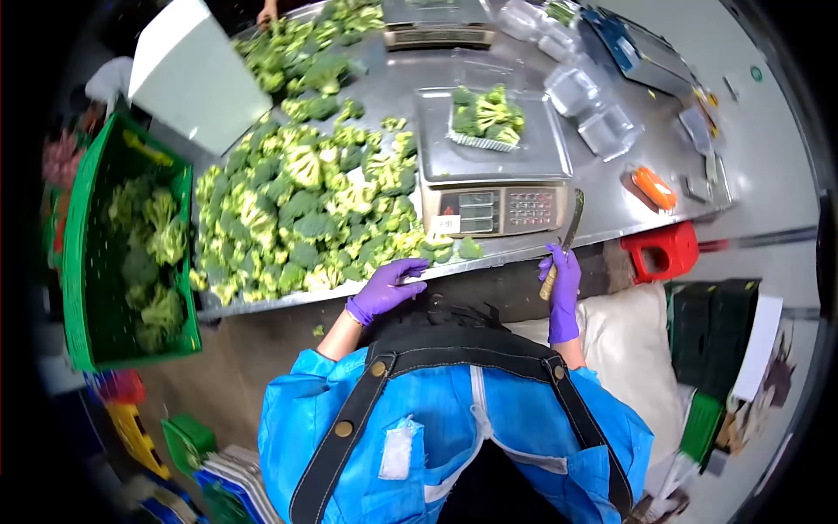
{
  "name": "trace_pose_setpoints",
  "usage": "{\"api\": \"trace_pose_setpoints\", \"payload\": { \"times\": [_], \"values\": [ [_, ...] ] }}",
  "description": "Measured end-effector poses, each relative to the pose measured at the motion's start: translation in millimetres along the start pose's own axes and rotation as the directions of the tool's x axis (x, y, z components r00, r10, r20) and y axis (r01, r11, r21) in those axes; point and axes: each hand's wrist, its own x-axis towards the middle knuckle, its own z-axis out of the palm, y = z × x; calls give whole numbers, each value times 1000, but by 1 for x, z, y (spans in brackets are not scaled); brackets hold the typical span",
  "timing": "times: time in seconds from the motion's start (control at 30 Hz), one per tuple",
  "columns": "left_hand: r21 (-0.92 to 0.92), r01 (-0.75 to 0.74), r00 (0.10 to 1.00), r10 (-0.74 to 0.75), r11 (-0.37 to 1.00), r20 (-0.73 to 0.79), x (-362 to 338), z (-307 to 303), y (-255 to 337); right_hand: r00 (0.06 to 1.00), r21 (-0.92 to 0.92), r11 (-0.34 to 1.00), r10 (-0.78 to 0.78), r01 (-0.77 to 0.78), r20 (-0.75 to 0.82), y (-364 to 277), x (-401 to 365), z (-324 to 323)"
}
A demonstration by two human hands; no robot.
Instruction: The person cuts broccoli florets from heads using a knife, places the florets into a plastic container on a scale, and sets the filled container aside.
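My left hand (388,290), in a purple glove, is at the table's front edge beside a big heap of cut broccoli florets (301,210), its fingers apart and nothing in them. A knife (572,223) with a wrapped handle is held in my gloved right hand (563,278), its blade pointing up over the table edge. Between and beyond my hands stands a digital scale (497,210), and on its metal plate rests a clear tray of broccoli (487,118).
A green crate (78,253) of broccoli stands at the left, near a white box (196,74). Clear empty containers (607,131), an orange object (653,189) and a second scale (438,35) are on the table (515,249). A red stool (672,251) is below right.
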Motion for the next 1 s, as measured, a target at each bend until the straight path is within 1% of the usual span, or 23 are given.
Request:
{"api": "trace_pose_setpoints", "payload": {
  "times": [0.03,0.07,0.1,0.13,0.2,0.23,0.3,0.33,0.37,0.4,0.43,0.5,0.57,0.63,0.67,0.7,0.73,0.77,0.83,0.9,0.93,0.97,1.0],
  "values": [
    [8,-1,1000,1,1000,7,13,1,2,997,9,999,47,-46,-60,4,3,-11],
    [35,-14,999,13,999,33,25,1,7,993,15,995,100,-99,-64,8,7,-21],
    [59,-28,998,24,998,57,37,1,12,992,31,995,99,-97,-82,11,13,-28],
    [78,-59,996,53,995,77,47,1,16,986,-69,990,116,-125,-118,14,18,-34],
    [84,-13,999,9,996,53,66,5,19,976,-241,956,127,-168,-177,19,29,-46],
    [70,22,999,-25,997,45,73,6,22,973,-229,958,132,-174,-189,19,37,-50],
    [166,-34,997,23,986,70,87,7,19,971,-575,816,-84,-61,-222,13,62,-57],
    [206,-52,995,33,977,94,96,5,22,971,-570,818,-62,-82,-230,19,85,-71],
    [244,-79,993,54,966,107,103,2,27,973,-734,678,-140,-41,-183,26,115,-84],
    [211,-94,996,92,973,22,107,1,21,971,-863,506,-210,7,-115,29,139,-90],
    [95,-101,992,107,990,-61,112,-2,22,973,-861,508,-206,14,-106,27,152,-89],
    [116,2,947,35,993,-318,118,-12,21,954,-949,310,-298,61,-36,13,171,-86],
    [-19,-65,832,44,998,-552,124,-13,23,959,-942,319,-283,107,13,-3,188,-77],
    [-105,-118,678,3,987,-735,128,-8,21,925,-840,456,-356,293,129,-17,216,-68],
    [-45,-83,622,16,996,-783,128,-2,15,922,-832,452,-348,324,170,-20,229,-65],
    [16,-41,555,36,999,-831,127,1,8,902,-707,586,-391,396,181,-21,242,-58],
    [10,-18,527,18,1000,-850,125,11,2,885,-549,701,-425,454,190,-21,254,-48],
    [24,-43,514,43,999,-857,123,22,-8,878,-522,707,-412,477,244,-26,260,-37],
    [125,106,560,45,986,-827,116,44,-5,881,-496,729,-414,472,229,-46,264,-18],
    [336,153,528,211,929,-823,114,49,4,865,-432,749,-428,502,262,-52,270,0],
    [503,211,511,344,838,-788,113,42,7,857,-394,761,-445,515,260,-55,271,7],
    [592,243,484,433,768,-760,110,31,5,852,-378,765,-442,521,281,-61,271,15],
    [648,325,464,481,689,-744,107,21,9,835,-389,739,-472,550,284,-68,269,21]
  ]
}}
